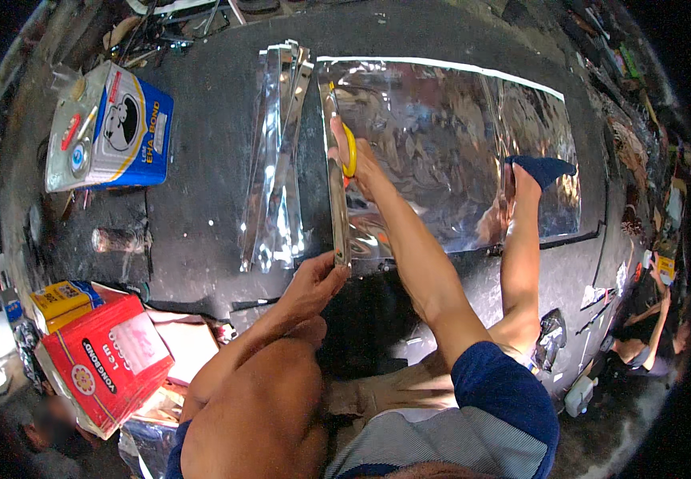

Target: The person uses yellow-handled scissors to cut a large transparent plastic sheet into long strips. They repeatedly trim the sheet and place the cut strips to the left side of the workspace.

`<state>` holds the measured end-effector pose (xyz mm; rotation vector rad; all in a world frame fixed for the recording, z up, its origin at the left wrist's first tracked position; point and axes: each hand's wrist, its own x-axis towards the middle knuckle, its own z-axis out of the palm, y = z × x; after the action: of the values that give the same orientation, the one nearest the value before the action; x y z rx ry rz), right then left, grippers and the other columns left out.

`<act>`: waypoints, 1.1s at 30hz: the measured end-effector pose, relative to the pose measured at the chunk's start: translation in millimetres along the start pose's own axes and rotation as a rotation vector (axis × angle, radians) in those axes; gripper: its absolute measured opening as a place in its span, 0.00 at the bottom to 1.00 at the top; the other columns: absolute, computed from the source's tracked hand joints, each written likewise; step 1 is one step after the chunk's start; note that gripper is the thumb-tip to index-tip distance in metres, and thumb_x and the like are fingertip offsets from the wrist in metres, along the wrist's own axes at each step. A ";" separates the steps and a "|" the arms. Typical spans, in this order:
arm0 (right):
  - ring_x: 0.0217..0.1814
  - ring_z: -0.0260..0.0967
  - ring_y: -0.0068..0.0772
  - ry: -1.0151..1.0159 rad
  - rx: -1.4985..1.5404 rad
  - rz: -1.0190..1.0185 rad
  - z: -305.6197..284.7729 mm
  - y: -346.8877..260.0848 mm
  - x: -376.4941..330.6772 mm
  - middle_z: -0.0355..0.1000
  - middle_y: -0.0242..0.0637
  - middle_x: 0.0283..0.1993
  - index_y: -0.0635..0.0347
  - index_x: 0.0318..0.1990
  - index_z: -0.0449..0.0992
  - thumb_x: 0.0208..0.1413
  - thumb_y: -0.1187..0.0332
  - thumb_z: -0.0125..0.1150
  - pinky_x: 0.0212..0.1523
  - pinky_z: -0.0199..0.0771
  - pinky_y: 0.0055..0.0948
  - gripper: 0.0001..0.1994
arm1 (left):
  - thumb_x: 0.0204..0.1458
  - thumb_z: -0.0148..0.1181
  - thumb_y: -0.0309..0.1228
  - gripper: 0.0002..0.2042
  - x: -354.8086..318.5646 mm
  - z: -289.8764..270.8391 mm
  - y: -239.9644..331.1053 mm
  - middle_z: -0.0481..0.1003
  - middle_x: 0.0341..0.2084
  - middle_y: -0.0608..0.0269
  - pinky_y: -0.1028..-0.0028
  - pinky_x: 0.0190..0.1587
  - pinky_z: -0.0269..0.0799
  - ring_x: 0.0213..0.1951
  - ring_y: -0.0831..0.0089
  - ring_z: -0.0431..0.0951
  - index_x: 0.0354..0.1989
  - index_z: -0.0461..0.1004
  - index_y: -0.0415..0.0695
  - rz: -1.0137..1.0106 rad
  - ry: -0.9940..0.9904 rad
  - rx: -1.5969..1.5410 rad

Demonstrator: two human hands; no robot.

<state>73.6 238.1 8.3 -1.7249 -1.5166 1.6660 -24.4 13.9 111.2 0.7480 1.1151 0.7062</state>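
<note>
While the left hand [313,275] pinches the foil strip [336,199], right hand [357,164] outstretched, seemingly cutting

Looks like a rough workshop, floor-level work: dark grimy floor [202,199], big glue tin [110,128] at 10 o'clock, red carton [106,363] at 8, tool clutter [162,32] at 11, cut foil strips [278,160] w/ a silver sheet [449,152] centre.

blue-white tin can [110,128] upper left | red box [106,363], yellow box [62,302] lower left
</note>
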 end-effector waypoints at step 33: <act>0.12 0.63 0.26 -0.098 0.356 0.068 -32.0 -40.7 75.9 0.61 0.34 0.12 0.63 0.23 0.69 0.42 0.21 0.38 0.12 0.65 0.26 0.43 | 0.51 0.57 0.34 0.15 -33.6 -85.3 -67.8 0.71 0.35 0.48 0.61 0.39 0.69 0.33 0.56 0.72 0.44 0.70 0.37 0.197 0.776 1.202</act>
<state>64.8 329.6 8.8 -1.5377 -1.1220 1.9414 -106.8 -37.1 51.2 1.6827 2.2497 0.4250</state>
